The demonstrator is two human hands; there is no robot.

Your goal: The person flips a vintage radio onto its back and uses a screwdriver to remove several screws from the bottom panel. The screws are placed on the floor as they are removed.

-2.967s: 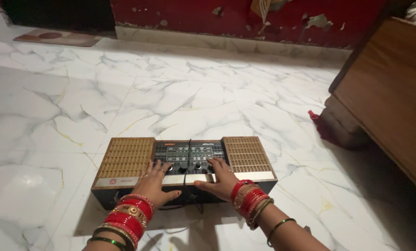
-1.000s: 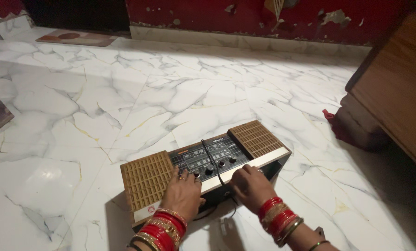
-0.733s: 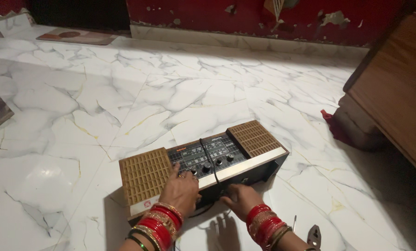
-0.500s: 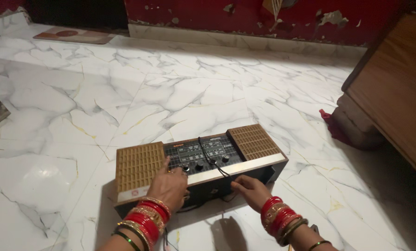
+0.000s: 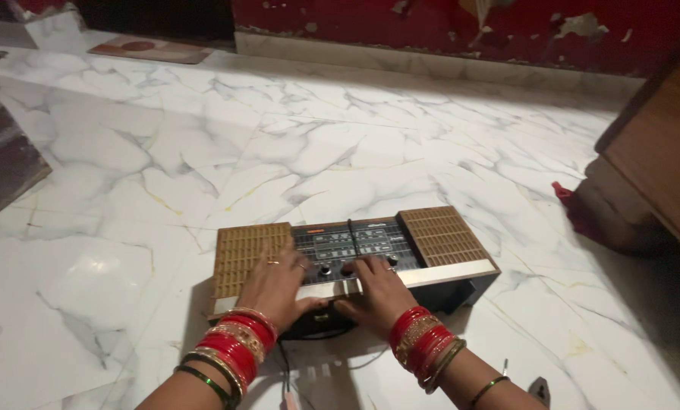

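Observation:
An old radio-cassette player (image 5: 355,247) lies on its back on the white marble floor, with a brown speaker grille at each end and a dark control panel with knobs in the middle. My left hand (image 5: 275,285) rests over the near edge beside the left grille, thumb hooked under the front. My right hand (image 5: 374,288) lies on the panel's knobs and silver strip, fingers spread over the near edge. Both wrists wear red and gold bangles. A thin cord (image 5: 285,372) trails from under the player toward me.
A wooden furniture piece (image 5: 659,159) stands at the right with a red cloth (image 5: 575,209) at its foot. A red peeling wall (image 5: 446,30) runs along the back. A mat (image 5: 150,49) lies at the far left. A dark slab (image 5: 6,163) is at the left edge.
The player has turned from a skewed angle to nearly square with me and sits a little closer. My right hand moved from the front edge back onto the control panel.

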